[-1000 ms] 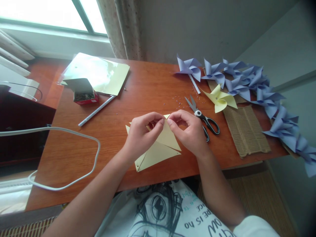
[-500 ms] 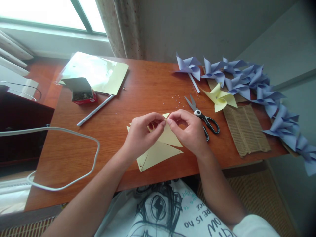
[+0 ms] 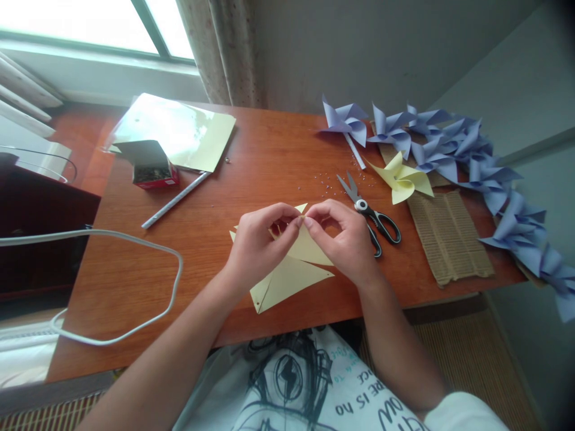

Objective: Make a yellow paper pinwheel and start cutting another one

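A pale yellow paper sheet (image 3: 294,278) with diagonal slits and small holes at its corners lies on the table in front of me. My left hand (image 3: 267,236) is closed in a pinch over its far part, thumb against forefinger. Fingertip to fingertip with it, my right hand (image 3: 339,236) pinches the same spot. A sliver of yellow paper shows between the fingertips; whether anything smaller is held there is hidden. Close to the right hand lies a pair of scissors (image 3: 371,211) with black-and-white handles, its blades apart.
Yellow paper in a clear sleeve (image 3: 171,129), a red open box (image 3: 155,173) of small metal pieces and a white paper stick (image 3: 175,199) lie left. Right are a yellow pinwheel (image 3: 401,178), several purple pinwheels (image 3: 433,154) and corrugated cardboard (image 3: 451,236). A white cable (image 3: 175,281) loops left.
Both hands keep their pinch at the far part of the yellow paper, with hardly any finger movement. The whole view has shifted very slightly.
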The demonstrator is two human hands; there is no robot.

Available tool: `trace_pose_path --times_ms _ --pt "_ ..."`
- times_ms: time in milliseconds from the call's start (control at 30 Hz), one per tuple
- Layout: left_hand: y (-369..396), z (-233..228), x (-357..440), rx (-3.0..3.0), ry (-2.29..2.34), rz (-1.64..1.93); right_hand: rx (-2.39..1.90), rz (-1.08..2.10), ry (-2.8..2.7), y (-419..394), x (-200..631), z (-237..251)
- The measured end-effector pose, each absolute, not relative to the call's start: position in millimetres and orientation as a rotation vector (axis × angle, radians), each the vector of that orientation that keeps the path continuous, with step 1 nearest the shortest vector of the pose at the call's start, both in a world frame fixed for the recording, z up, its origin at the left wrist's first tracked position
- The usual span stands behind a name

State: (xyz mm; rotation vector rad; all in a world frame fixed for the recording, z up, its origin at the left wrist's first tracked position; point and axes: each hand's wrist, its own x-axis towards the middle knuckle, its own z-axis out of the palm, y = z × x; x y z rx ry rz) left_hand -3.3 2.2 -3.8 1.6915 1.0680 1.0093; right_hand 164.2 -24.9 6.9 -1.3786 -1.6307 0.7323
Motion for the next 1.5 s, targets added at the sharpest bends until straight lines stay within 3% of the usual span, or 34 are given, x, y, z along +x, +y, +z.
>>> trace_pose_path --times_ms 367,667,1033,1500 --pt "1 -6 -4 1.85 1.122 1.056 -1.394 0.55 -1.776 -26 163 11" --pt "1 -5 -4 1.892 1.155 1.131 -1.389 0.157 -1.926 -30 153 5" --pt "3 -5 -5 1.927 1.119 1.13 -1.41 0.33 -1.733 -29 156 8" --pt "-3 -7 -1 2.182 1.212 1.129 -1.453 0.136 -1.805 -33 146 5"
